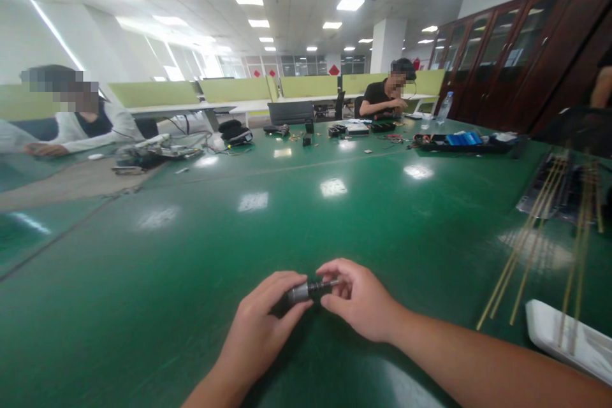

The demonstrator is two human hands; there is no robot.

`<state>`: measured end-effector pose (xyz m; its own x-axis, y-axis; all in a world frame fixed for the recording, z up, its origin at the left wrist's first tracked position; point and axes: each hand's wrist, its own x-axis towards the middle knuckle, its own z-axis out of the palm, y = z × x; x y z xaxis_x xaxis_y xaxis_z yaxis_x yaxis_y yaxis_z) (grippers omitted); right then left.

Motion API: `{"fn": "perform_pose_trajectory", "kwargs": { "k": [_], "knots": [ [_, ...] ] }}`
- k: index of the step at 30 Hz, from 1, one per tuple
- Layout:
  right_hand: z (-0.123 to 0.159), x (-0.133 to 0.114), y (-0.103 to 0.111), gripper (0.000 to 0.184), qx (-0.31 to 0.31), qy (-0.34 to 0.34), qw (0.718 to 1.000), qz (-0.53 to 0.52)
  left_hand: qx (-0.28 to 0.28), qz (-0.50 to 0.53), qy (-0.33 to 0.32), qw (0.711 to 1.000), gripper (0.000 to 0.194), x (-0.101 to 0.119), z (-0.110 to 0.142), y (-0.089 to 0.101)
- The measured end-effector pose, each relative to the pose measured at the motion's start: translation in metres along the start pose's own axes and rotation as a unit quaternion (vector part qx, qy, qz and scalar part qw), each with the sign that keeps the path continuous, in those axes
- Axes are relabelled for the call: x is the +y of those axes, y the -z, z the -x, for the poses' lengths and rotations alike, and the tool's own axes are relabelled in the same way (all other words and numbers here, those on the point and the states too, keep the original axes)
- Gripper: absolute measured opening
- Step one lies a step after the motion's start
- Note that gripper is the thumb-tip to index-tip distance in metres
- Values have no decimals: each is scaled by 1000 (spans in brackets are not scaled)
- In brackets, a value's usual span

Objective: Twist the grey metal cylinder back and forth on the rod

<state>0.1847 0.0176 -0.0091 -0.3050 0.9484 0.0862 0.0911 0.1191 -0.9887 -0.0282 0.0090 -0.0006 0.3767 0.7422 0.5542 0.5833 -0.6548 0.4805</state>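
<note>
My left hand (pixel 265 315) is closed around a short grey cylinder with a dark ribbed shaft (pixel 300 293), low over the green table. Its thumb and fingers press on the grey body, and the shaft points right. Whether the ribs are a thread or a coil spring I cannot tell. My right hand (pixel 356 299) is curled about the thin tip of that shaft. A gap shows between its thumb and forefinger, with the shaft in the gap. Contact between the tip and the inner fingers is unclear.
The green table (pixel 191 268) stretches ahead. Thin yellowish sticks (pixel 523 248) and a white tray (pixel 564 338) lie at the right. Farther back are a black tray with blue packs (pixel 463 140), a bottle (pixel 445 108), and electronic parts (pixel 162 150). Two people sit across the table.
</note>
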Motion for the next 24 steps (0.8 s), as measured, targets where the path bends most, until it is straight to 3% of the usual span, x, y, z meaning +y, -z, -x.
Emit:
{"fn": "perform_pose_trajectory", "kwargs": {
  "k": [24],
  "knots": [
    [2,-10,2,19,-2,7,998,57,9,-13,0,1000,25,2,0,-2]
  ]
}}
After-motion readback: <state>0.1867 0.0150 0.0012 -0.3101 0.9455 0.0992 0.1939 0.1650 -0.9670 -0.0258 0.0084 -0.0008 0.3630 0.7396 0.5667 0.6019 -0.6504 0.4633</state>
